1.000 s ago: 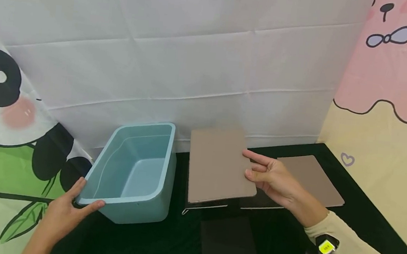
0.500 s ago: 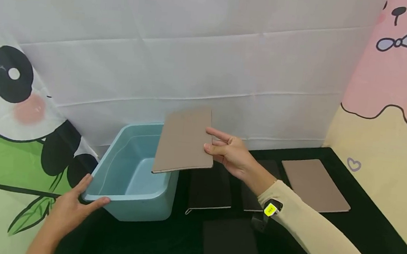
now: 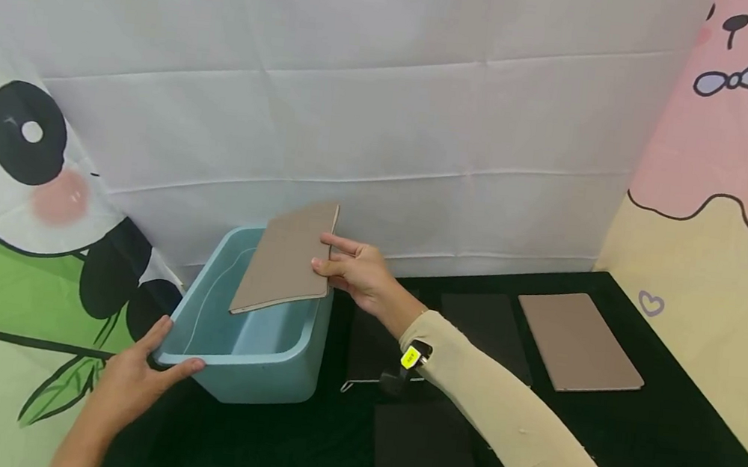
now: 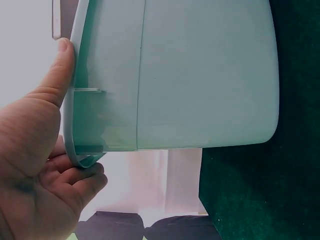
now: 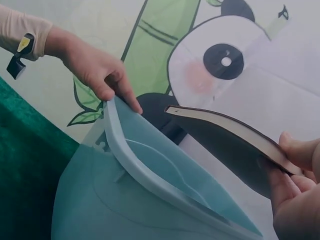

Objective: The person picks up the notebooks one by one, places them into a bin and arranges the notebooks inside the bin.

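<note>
A light-brown notebook (image 3: 286, 259) hangs tilted over the blue plastic bin (image 3: 259, 373). My right hand (image 3: 363, 277) pinches it by its right edge, thumb on the near face and fingers behind. In the right wrist view the notebook (image 5: 225, 140) shows its page edges and dark underside above the bin's rim. At the bin's near left corner, my left hand (image 3: 130, 379) grips the rim. From the left wrist view, the left hand's thumb (image 4: 57, 75) lies along the rim and its fingers curl round the corner.
Another light-brown notebook (image 3: 580, 343) lies flat at the right of the dark green cloth (image 3: 678, 443). Black notebooks lie at the middle (image 3: 487, 327) and in front (image 3: 427, 457); one by the bin (image 3: 366, 345) is partly behind the right arm. A white cloth wall (image 3: 385, 114) rises behind.
My right hand has carried the light-brown notebook leftward, from above a black notebook to over the bin, tilting it more. The left hand stays on the bin's corner.
</note>
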A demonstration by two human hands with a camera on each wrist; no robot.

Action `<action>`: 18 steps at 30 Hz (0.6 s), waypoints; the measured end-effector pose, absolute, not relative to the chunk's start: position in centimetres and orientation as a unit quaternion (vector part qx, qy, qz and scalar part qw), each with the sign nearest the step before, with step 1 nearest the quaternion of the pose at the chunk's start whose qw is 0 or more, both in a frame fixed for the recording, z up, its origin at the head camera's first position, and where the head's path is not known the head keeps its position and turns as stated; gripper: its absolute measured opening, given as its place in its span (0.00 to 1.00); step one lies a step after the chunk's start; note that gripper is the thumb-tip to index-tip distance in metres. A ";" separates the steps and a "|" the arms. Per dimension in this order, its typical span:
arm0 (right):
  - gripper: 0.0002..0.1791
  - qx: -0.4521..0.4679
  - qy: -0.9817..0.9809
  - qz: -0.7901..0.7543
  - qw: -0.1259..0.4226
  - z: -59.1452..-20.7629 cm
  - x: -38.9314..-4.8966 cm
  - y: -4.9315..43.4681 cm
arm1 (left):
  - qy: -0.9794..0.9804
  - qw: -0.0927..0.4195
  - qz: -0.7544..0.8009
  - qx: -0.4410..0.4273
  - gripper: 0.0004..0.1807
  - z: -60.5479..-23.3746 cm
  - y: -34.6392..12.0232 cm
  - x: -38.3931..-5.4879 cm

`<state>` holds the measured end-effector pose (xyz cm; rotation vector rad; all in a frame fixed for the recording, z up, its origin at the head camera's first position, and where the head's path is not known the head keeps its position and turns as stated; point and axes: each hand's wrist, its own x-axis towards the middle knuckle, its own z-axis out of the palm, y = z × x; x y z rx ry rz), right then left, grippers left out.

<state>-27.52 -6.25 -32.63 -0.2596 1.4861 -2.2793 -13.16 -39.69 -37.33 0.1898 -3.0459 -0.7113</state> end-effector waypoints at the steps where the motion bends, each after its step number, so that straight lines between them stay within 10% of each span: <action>1: 0.31 -0.093 0.538 -0.813 0.205 -32.7 -27.6 -6.8 | -0.972 0.007 -0.226 0.060 0.61 -37.3 -39.7 -13.1; 18: 0.32 -0.066 0.571 -0.786 0.230 -33.8 -28.6 -11.5 | -0.972 0.027 -0.228 0.045 0.60 -36.9 -39.5 -12.6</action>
